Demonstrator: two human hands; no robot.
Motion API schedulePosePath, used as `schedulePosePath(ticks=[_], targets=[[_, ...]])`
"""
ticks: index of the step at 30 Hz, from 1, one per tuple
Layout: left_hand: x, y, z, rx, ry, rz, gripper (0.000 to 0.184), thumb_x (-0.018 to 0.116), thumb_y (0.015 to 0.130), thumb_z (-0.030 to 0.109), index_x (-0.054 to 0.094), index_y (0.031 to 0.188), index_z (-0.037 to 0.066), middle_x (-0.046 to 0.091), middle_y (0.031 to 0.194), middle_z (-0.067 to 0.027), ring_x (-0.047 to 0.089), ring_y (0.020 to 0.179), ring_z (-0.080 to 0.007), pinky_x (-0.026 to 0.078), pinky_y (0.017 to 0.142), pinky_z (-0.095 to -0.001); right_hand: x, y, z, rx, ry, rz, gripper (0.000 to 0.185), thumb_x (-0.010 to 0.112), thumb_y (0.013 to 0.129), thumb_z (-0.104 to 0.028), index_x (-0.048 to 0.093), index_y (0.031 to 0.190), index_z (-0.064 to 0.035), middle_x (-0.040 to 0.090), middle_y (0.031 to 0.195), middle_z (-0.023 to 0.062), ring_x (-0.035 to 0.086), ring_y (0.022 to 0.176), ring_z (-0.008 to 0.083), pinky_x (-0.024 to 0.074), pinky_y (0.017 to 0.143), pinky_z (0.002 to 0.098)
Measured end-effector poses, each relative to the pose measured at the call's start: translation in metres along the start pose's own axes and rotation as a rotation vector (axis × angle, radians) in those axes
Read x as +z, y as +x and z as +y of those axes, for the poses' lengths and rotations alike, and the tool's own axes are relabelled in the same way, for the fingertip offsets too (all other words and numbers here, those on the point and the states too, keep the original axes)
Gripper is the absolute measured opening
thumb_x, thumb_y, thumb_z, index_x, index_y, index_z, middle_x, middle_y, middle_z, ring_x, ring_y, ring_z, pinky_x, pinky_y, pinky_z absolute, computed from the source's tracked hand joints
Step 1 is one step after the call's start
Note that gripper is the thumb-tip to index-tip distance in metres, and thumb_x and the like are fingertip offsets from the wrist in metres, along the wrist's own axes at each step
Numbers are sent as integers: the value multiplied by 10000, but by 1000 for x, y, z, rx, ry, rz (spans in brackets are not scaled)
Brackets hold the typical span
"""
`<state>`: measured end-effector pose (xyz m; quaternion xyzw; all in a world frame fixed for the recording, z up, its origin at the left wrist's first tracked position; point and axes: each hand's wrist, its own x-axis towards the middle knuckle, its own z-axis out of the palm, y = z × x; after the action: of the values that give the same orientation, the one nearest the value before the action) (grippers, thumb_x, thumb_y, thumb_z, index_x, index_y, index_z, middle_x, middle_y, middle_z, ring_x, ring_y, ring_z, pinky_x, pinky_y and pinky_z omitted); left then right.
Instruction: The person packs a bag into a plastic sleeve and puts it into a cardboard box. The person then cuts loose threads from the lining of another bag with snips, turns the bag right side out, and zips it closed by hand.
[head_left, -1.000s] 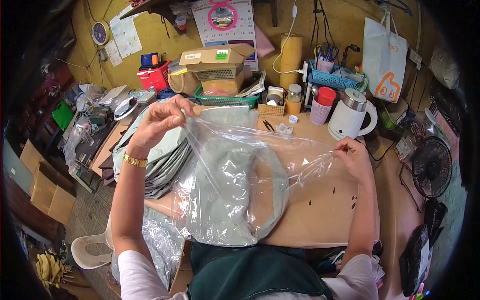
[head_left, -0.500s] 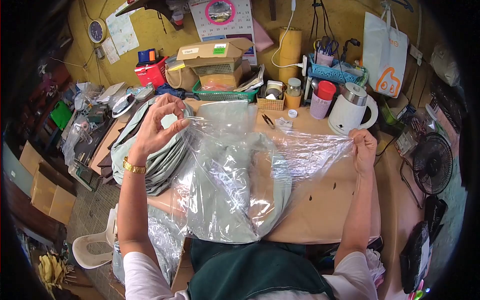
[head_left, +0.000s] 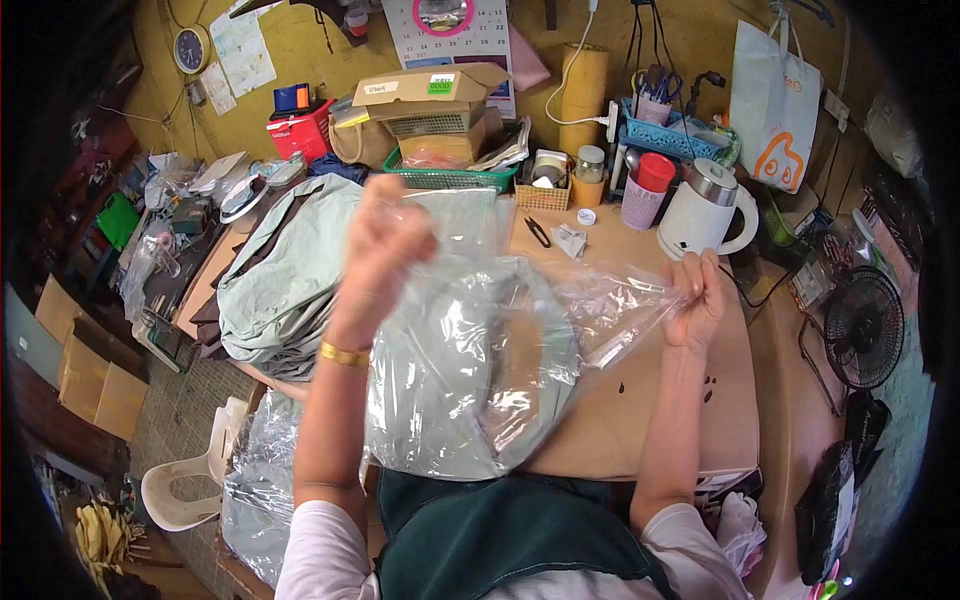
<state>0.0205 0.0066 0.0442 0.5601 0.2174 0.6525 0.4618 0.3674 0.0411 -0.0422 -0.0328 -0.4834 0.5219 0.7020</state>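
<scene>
A clear plastic bag (head_left: 610,300) lies over the table in front of me, with pale grey-green folded fabric (head_left: 430,370) inside it. My right hand (head_left: 693,300) is closed on the bag's right corner and holds it pulled out to the side, above the table. My left hand (head_left: 388,240), with a gold-coloured band at the wrist, is raised over the bag's upper left part. It is smeared by motion; its fingers look curled, but whether they grip the plastic is unclear. A pile of similar grey-green fabric (head_left: 285,270) lies left of that hand.
Behind the bag are thread snips (head_left: 537,232), a white electric kettle (head_left: 697,212), a pink cup (head_left: 645,200) and a green basket (head_left: 455,178) with boxes. A black fan (head_left: 862,325) stands right. More plastic-wrapped fabric (head_left: 262,490) lies lower left, near a white chair (head_left: 190,485).
My left hand has moved right and closer to the bag's middle, its fingers now more curled. My right hand has shifted slightly left, and the plastic stretched between the hands hangs looser.
</scene>
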Motion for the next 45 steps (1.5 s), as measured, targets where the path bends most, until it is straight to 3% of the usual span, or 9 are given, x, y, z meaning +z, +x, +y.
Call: schedulePosePath(ticks=[1,8,14,16,20,22,25,31,45], targets=[[15,-4,-4,-60,201,-62,462,649,843,14,376,1203,106,392,681,51,392,594,-52,357,550,-232,-2,-1,4,43,268,-173,178,639,917,-237,619,998,-80,519,768,-26,514,675,45,445,659,213],[74,-28,-46,-30,544,-276,806,620,747,-99,251,1439,86,432,698,44,438,578,-73,383,549,-208,134,-12,37,119,-793,-125,111,739,797,6,650,850,-34,518,706,-59,397,549,0,320,499,185],[64,-49,-38,255,1377,-239,773,623,713,-45,276,1396,57,535,757,-66,568,723,-268,402,855,-404,93,-7,45,266,-787,163,95,712,810,-10,642,874,0,622,784,54,557,619,79,422,533,233],[61,-54,-50,193,1223,-256,688,633,705,-32,326,1312,74,532,763,-51,567,775,-265,329,955,-461,95,-8,53,-377,-1237,167,156,663,832,9,626,981,-20,649,753,119,631,598,214,483,564,306],[66,-57,-52,189,1114,-211,547,645,699,-27,410,1183,70,530,822,-75,562,828,-269,340,962,-452,127,-22,48,-677,-1185,-34,180,599,884,-33,590,1063,-41,650,738,166,656,668,338,500,598,395],[68,-63,-42,199,1222,-344,388,636,702,-25,523,1057,84,529,941,-100,543,924,-281,292,1027,-525,124,-22,46,87,-1474,-227,179,545,947,-156,562,1088,-47,663,792,202,660,787,376,498,642,460],[68,-77,-42,193,1597,-469,257,628,708,0,621,942,108,514,1019,-99,518,1034,-291,198,1071,-629,123,-10,38,384,-1415,-249,334,502,981,-347,526,1131,-49,654,853,239,638,869,406,486,705,496],[65,-86,-68,380,1673,-147,308,663,711,62,707,982,201,530,1074,-43,497,1145,-270,86,1111,-652,91,-8,55,545,-1048,-382,778,261,915,-727,492,1144,-21,640,996,241,621,984,387,457,860,437],[53,-83,-97,612,1390,61,180,784,660,127,661,774,193,563,1260,-54,480,1232,-281,106,1148,-560,89,-10,54,815,-753,-492,1058,194,795,-861,327,1440,-33,507,1228,148,522,952,194,471,783,324]])
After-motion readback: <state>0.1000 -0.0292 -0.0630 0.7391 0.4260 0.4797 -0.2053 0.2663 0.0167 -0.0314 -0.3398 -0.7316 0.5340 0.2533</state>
